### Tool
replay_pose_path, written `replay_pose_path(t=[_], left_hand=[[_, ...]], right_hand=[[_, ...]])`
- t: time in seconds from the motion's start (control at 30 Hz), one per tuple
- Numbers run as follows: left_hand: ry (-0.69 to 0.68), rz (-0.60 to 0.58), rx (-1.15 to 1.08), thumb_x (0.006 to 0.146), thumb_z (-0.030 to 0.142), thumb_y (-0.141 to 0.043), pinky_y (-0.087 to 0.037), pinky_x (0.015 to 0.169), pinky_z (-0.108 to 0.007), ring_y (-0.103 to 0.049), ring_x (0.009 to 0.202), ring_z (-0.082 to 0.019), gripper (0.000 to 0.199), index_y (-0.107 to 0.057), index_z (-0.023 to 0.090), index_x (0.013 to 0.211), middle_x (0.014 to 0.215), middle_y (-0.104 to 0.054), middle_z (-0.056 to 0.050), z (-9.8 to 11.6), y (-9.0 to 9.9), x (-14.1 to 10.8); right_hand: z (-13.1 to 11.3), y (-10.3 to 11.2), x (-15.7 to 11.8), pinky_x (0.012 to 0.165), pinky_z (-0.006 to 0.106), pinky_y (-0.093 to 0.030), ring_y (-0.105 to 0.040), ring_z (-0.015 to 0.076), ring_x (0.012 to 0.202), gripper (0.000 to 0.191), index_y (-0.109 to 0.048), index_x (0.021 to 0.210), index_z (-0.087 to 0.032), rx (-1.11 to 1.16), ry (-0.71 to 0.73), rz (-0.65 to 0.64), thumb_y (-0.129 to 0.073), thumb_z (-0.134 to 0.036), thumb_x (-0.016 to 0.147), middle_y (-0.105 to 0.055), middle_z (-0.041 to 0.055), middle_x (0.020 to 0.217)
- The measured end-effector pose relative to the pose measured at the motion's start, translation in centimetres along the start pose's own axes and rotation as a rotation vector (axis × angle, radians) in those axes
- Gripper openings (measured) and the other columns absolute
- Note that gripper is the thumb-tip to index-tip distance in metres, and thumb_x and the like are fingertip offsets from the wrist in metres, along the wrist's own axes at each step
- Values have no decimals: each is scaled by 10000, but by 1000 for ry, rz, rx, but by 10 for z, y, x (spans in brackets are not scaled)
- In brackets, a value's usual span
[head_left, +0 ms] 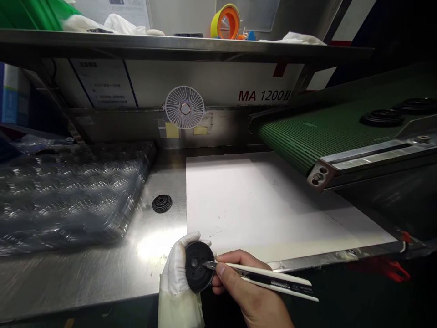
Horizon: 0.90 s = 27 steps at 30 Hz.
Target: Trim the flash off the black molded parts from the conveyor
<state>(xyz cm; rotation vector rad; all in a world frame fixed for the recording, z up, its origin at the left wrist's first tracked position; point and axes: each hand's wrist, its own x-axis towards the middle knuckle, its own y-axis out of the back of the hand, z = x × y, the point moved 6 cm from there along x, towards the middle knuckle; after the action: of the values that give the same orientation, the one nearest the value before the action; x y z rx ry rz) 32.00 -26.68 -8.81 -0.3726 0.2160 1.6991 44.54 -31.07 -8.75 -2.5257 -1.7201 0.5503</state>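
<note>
Disc (195,276), black and round, sits at the near edge of the scene in the gloved left hand (177,271), whose fingers are closed around its left and far rim; that edge hold seems chosen to leave the stepped face bare and tilted toward the wearer. The ungloved right hand (251,283) pinches a cutter (275,281) close behind its blade, probably for finer control than a hold farther back, while the handle runs off to the right, out of the way. The tip lies at the face, right of the hub; whether it touches, I cannot tell. The glove presumably shields the hand on the blade's side. On the steel bench (88,278) just left of a white sheet (239,196), a second black part (161,203) lies flat, within easy reach. Clear trays (78,191) occupy the left, apart from the hands, and a green belt (303,134) on the right bears more black parts (382,117), its end overhanging the sheet, which perhaps gives them a softer surface than bare metal.
</note>
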Motion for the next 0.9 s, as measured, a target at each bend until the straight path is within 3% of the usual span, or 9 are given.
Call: replay_pose_path(t=[0.13,0.3,0.43,0.53,0.6,0.7,0.8,0.9], left_hand=[[-39,8,80,890,458,-374,-484,709,-252,-623,827,-199,378,-642,237,1041,940,-676,-43,5,0,-1],[-10,0,-23,870,442,-436,-503,663,-262,-639,786,-198,352,-637,210,1041,925,-685,-53,7,-4,-3],[47,-134,-154,805,501,-537,-512,563,-296,-645,671,-214,376,-662,186,970,794,-690,-64,8,-17,-2],[133,-214,-286,742,473,-636,-542,625,-356,-662,754,-251,415,-648,159,1012,838,-688,-90,5,-22,2],[149,-233,-365,649,349,-746,-546,709,-392,-659,833,-278,456,-629,134,1034,890,-680,-112,3,-20,5],[165,-309,-461,561,183,-792,-522,809,-433,-648,881,-295,376,-620,137,892,834,-665,-87,-2,-19,10],[167,-375,-516,564,186,-801,-514,813,-444,-648,850,-271,309,-585,166,784,774,-640,-38,-11,-19,14],[98,-407,-465,574,229,-813,-522,753,-407,-639,771,-240,311,-589,168,781,774,-646,-47,-17,-19,16]], right_hand=[[1,0,1,629,272,-519,-617,184,645,345,-661,795,-121,1,2,-30,-721,-460,765,-678,80,679],[1,0,1,644,271,-513,-615,180,650,326,-661,822,-131,23,13,-5,-715,-449,775,-676,69,680],[1,2,3,648,288,-507,-609,194,671,327,-674,806,-132,18,13,-44,-729,-451,759,-673,73,695],[-2,12,6,671,289,-488,-593,186,690,274,-675,820,-154,146,31,-76,-751,-406,747,-667,56,720],[-6,23,8,714,276,-467,-588,174,721,240,-675,844,-177,247,46,-49,-764,-375,742,-661,34,748],[-10,35,9,755,279,-452,-587,176,751,248,-680,884,-202,337,47,17,-775,-375,733,-654,22,758],[-8,32,6,652,269,-445,-560,167,678,290,-680,895,-188,344,45,34,-783,-396,720,-649,39,707],[0,24,3,508,225,-341,-451,117,548,339,-671,885,-168,292,38,52,-788,-430,704,-582,12,586]])
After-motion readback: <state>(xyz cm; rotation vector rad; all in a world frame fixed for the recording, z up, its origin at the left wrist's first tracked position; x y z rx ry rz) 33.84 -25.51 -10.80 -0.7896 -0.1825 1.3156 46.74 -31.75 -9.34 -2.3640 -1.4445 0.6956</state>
